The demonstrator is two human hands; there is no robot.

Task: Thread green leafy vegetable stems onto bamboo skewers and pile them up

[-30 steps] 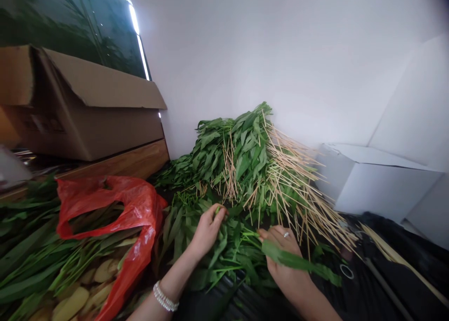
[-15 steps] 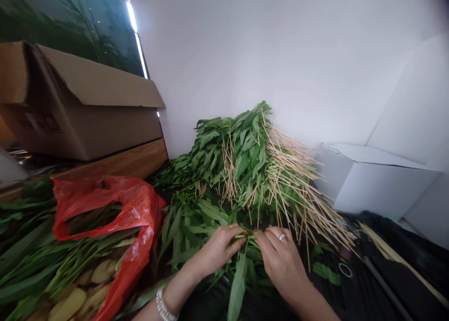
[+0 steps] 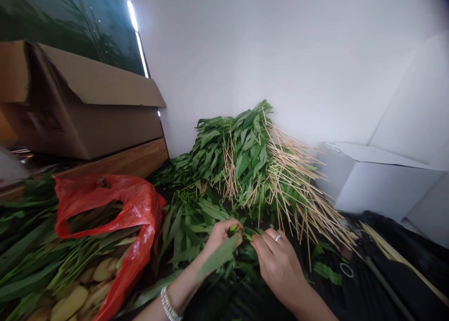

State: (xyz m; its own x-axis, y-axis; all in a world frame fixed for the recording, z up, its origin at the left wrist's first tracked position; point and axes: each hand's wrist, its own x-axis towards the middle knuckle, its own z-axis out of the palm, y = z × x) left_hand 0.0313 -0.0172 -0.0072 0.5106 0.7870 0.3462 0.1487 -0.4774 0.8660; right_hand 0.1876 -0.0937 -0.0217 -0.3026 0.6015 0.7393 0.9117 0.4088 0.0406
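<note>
Right of the bag (image 3: 142,204), a leaf (image 3: 220,255) now crosses the left hand (image 3: 220,232) at the wrist, uncovered moments ago; it and the right hand (image 3: 275,260) pinch a stem (image 3: 246,237), seemingly still being worked.

A leaf (image 3: 220,257) partly hides the left hand (image 3: 219,235).

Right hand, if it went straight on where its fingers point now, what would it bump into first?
Beyond the green stem it pinches, the right hand would probably meet the left hand first. How they line up in depth is hard to tell from this one view.
</note>
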